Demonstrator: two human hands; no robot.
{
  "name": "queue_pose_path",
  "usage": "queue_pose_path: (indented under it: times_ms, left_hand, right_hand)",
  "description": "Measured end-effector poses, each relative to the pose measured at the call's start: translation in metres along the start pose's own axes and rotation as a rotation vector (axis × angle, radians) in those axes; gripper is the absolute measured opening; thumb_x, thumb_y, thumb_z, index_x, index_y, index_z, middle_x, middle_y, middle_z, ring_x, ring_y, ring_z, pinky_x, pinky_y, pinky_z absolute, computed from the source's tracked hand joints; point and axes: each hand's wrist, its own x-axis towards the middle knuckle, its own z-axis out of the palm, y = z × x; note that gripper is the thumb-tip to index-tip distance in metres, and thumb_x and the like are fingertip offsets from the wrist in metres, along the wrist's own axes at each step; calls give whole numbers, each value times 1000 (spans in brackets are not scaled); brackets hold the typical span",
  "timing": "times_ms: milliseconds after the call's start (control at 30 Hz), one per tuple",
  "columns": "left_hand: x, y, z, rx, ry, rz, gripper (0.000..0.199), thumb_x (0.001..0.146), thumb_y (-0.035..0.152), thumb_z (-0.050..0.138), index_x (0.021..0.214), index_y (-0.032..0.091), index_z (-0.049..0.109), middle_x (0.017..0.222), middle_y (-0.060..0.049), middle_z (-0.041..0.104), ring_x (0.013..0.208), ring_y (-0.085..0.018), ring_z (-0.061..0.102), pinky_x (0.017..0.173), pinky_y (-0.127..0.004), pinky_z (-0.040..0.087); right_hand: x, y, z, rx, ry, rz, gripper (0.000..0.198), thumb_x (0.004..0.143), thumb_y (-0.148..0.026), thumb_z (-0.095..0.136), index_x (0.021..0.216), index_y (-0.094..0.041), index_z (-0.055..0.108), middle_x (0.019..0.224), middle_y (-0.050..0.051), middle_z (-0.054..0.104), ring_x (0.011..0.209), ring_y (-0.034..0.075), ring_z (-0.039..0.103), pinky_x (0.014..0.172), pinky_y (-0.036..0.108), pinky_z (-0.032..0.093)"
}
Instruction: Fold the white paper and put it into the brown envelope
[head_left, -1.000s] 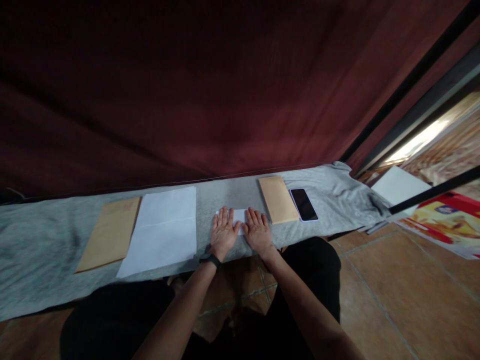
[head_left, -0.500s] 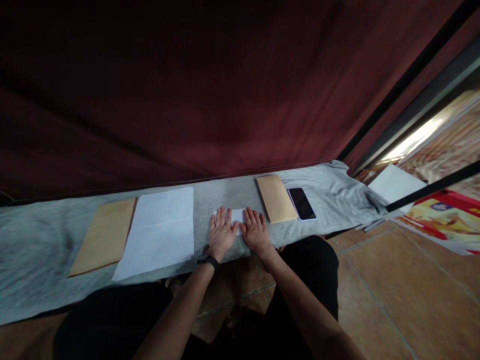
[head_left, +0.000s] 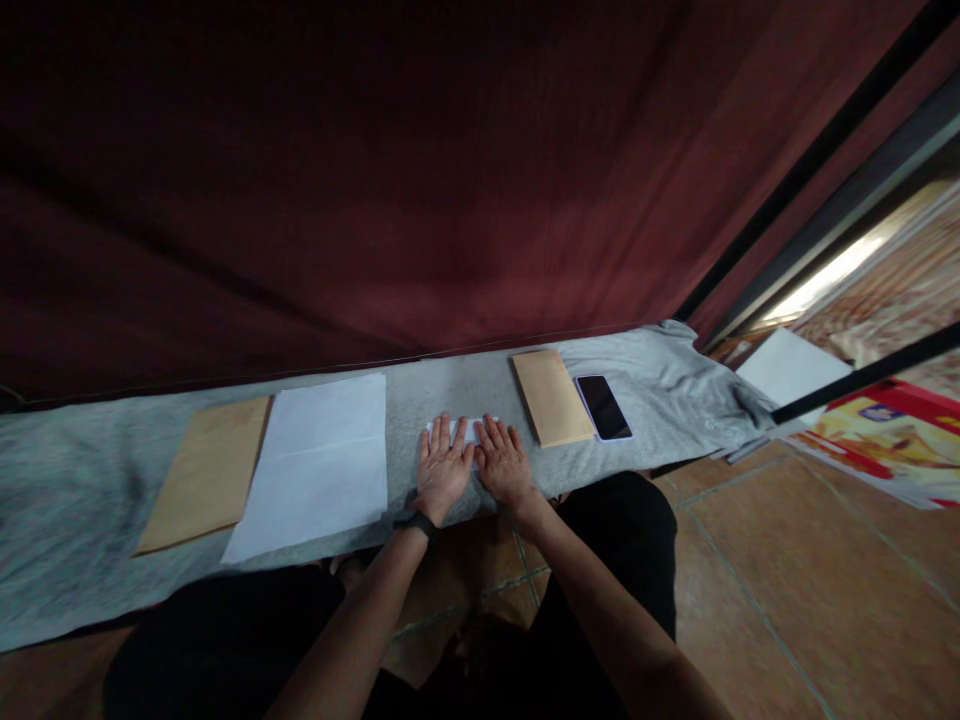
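Observation:
A small piece of white paper (head_left: 471, 430), perhaps folded, lies on the grey cloth mostly covered by my hands. My left hand (head_left: 444, 465) rests flat on its left side, fingers stretched out. On its right side my right hand (head_left: 502, 462) lies flat too, fingers spread. The thumbs nearly meet in the middle. To the right are a stack of brown envelopes (head_left: 553, 398) and a phone (head_left: 604, 408) with a dark screen. White sheets (head_left: 319, 460) lie to the left, beside a larger brown envelope (head_left: 210, 470).
The grey cloth (head_left: 420, 390) covers a long narrow surface in front of my knees. Behind it hangs a dark red curtain (head_left: 420, 200). A black bar (head_left: 862, 382) and a red and yellow printed box (head_left: 892, 435) are at the right, above the tiled floor (head_left: 750, 560).
My right hand has slid a little to the left over the paper, so less of it shows between the hands. My left hand stays in place.

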Motion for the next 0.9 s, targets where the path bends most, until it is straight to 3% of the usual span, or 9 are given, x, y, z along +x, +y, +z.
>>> queue_pose_path:
  times_ms: [400, 767, 900]
  left_hand:
    - [-2, 3, 2, -7, 8, -106, 69, 101, 44, 36, 152, -2, 35, 160, -24, 32, 152, -30, 26, 124, -48, 22]
    - [-14, -4, 5, -33, 108, -181, 67, 101, 41, 33, 154, 0, 33, 160, -24, 33, 152, -32, 27, 123, -52, 26]
    - [-13, -4, 5, -26, 95, -181, 69, 101, 42, 33, 152, -3, 34, 159, -26, 33, 151, -33, 28, 122, -52, 26]
  right_hand:
    - [-1, -1, -1, 1, 57, 44, 54, 105, -35, 37, 152, -8, 41, 157, 16, 41, 145, 30, 41, 119, 49, 28]
    - [-8, 7, -4, -34, 115, 75, 56, 105, -36, 37, 153, -5, 39, 156, 18, 42, 146, 30, 38, 119, 51, 27]
    - [-15, -2, -6, -11, 81, -18, 56, 105, -37, 36, 153, -9, 39, 159, 14, 39, 146, 28, 38, 122, 48, 24]
